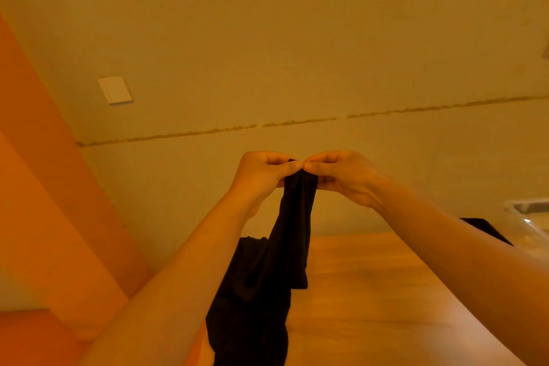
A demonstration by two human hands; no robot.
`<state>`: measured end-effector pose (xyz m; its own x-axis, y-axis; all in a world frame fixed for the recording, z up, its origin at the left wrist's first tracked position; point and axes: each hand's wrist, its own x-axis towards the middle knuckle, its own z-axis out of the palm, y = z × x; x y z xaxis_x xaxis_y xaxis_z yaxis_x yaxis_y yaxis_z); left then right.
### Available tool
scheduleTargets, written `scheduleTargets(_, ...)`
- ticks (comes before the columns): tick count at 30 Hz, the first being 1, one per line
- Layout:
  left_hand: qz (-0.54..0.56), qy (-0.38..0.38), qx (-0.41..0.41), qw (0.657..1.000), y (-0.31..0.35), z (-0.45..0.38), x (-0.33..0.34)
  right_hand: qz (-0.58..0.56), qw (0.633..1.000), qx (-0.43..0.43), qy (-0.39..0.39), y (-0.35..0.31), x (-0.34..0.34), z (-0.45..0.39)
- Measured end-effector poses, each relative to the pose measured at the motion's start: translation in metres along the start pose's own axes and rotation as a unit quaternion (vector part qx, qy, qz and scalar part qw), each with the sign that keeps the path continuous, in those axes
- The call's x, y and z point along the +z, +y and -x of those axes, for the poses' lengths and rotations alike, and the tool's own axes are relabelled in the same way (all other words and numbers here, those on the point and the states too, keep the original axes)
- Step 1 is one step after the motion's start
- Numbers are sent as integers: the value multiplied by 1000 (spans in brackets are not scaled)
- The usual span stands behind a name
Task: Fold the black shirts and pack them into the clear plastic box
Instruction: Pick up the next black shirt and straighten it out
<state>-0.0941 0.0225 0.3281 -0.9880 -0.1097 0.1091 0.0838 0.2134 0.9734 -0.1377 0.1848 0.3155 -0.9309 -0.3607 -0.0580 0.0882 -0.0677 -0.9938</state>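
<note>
The black shirt hangs bunched from one pinched point, held up above the wooden table — likely to find an edge before spreading it. Left hand and right hand meet there, fingers curled onto the cloth. Right of the grip, the clear box shows only a corner — contents hidden — with more black cloth just beside it.

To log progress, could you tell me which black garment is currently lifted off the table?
The black shirt pinched by both hands, left hand and right hand; the other black cloth lies beside the clear box.
</note>
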Motion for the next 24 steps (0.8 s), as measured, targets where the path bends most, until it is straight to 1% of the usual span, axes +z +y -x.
scheduleTargets(3, -19, -12, 3, 1000, 21, -27, 30, 34, 999, -3, 5, -22, -38, -10)
scheduleTargets(5, -31, -26, 6, 999, 37, -48, 52, 57, 998, -8, -5, -39, -65, -17)
scheduleTargets(8, -46, -25, 26, 998, 60, -76, 84, 87, 996, -17, -18, -65, -106, -29)
scheduleTargets(11, -64, -22, 49, 997, 79, -103, 115, 138, 990, -36, 19, -88, -144, -45)
scheduleTargets(12, -76, -14, 63, 995, 84, -113, 125, 188, 979, -55, 47, -94, -158, -52)
scheduleTargets(13, -101, 2, 83, 991, 88, -122, 134, 270, 956, -85, 79, -98, -174, -59)
scheduleTargets(15, -169, 45, 133, 976, 97, -137, 147, 452, 873, -145, 115, -106, -206, -71)
scheduleTargets(16, -195, 66, 151, 967, 100, -144, 152, 513, 834, -165, 119, -109, -222, -77)
scheduleTargets(17, -215, 85, 162, 959, 103, -151, 155, 550, 807, -179, 121, -111, -238, -84)
scheduleTargets(19, -240, 130, 167, 948, 106, -165, 155, 579, 779, -194, 142, -115, -272, -96)
scheduleTargets(24, -224, 227, 156, 935, 108, -187, 132, 592, 756, -192, 203, -125, -354, -116)
